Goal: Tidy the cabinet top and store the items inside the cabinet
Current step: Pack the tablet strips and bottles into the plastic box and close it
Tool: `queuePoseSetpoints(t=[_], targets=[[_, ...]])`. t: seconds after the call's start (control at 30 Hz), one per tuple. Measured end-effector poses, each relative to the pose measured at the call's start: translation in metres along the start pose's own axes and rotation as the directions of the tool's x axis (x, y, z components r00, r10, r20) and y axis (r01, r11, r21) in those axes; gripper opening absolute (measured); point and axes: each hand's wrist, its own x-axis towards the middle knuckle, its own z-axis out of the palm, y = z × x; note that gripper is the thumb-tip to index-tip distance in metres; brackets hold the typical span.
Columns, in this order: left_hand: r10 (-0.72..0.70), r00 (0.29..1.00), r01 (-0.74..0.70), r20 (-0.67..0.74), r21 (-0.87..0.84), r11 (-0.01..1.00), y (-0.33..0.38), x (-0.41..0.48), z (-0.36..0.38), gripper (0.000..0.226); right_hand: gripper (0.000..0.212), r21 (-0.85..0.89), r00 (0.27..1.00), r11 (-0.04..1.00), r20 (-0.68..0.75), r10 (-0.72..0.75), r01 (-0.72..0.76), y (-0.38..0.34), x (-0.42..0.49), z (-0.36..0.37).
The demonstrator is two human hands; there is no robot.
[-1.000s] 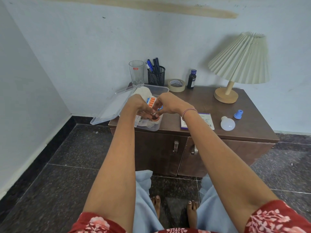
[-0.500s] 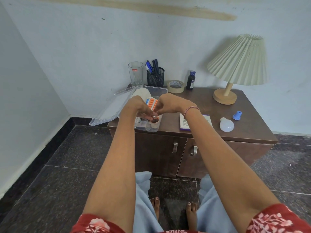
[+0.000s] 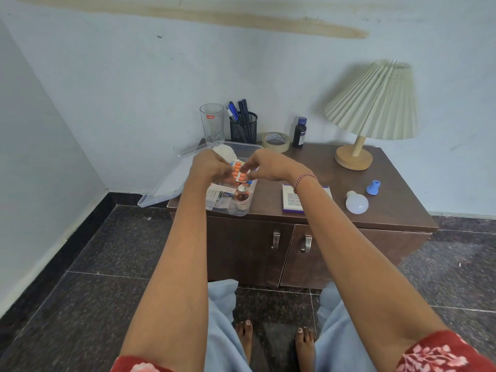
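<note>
Pale blue walls [image 3: 134, 89] meet in a corner far left of the fingers, above a dark speckled tile floor [image 3: 80, 291]. A brown cabinet [image 3: 335, 253] stands below them, both doors closed. On its surface [image 3: 389, 200], a pleated-shade lamp [image 3: 375, 103] sits well to the right of the fingers. A clear plastic box [image 3: 243, 210] lies open straight beneath them, with its lid [image 3: 166, 183] hanging off the edge to their left. A white carton [image 3: 291, 201] lies just right of them, under the right forearm. Behind them, by the wall, are a glass [image 3: 212, 124], a mesh pen holder [image 3: 244, 128], a tape roll [image 3: 276, 141] and a dark bottle [image 3: 299, 132]. A bulb [image 3: 356, 202] and a blue cap [image 3: 373, 187] lie far to the right. A small brown bottle [image 3: 242, 194] stands in the box just below the fingers. The left hand [image 3: 212, 167] grips an orange blister strip [image 3: 238, 171] over the box, and the right hand [image 3: 268, 166] pinches its other edge with narrow fingers [image 3: 248, 165].
</note>
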Motion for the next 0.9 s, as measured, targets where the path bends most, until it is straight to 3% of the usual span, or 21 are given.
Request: queuePoseSetpoints(t=[0.17,0.37,0.43,0.53,0.63,0.7,0.8,0.9], targets=[[0.121,0.99,-0.135,-0.078,-0.211,0.968,0.009,0.003,0.013,0.025,0.037,0.18,0.982,0.982,-0.171,0.084,-0.053,0.02,-0.006,-0.014],[0.246,0.962,-0.27,-0.122,-0.265,0.926,0.036,0.019,0.051,0.022,0.034,0.342,0.893,0.929,-0.361,0.268,-0.141,0.052,-0.003,-0.026],[0.236,0.97,-0.244,-0.063,-0.308,0.919,0.051,0.03,0.064,0.024,0.024,0.376,0.862,0.905,-0.373,0.344,-0.199,0.068,0.004,-0.033],[0.193,0.978,-0.15,0.078,-0.375,0.915,0.075,0.049,0.085,0.019,0.019,0.283,0.853,0.904,-0.328,0.405,-0.32,0.092,0.018,-0.042],[0.155,0.974,-0.075,0.166,-0.407,0.91,0.094,0.07,0.105,0.022,0.027,0.267,0.849,0.896,-0.308,0.429,-0.355,0.116,0.032,-0.049],[0.142,0.975,-0.061,0.172,-0.409,0.911,0.105,0.084,0.117,0.028,0.014,0.265,0.826,0.877,-0.308,0.471,-0.401,0.132,0.041,-0.055],[0.13,0.982,-0.059,0.14,-0.424,0.904,0.117,0.102,0.135,0.029,0.039,0.256,0.789,0.847,-0.314,0.528,-0.465,0.155,0.053,-0.064],[0.129,0.98,-0.038,0.154,-0.485,0.874,0.122,0.114,0.148,0.03,0.043,0.215,0.791,0.844,-0.294,0.536,-0.492,0.169,0.063,-0.068]])
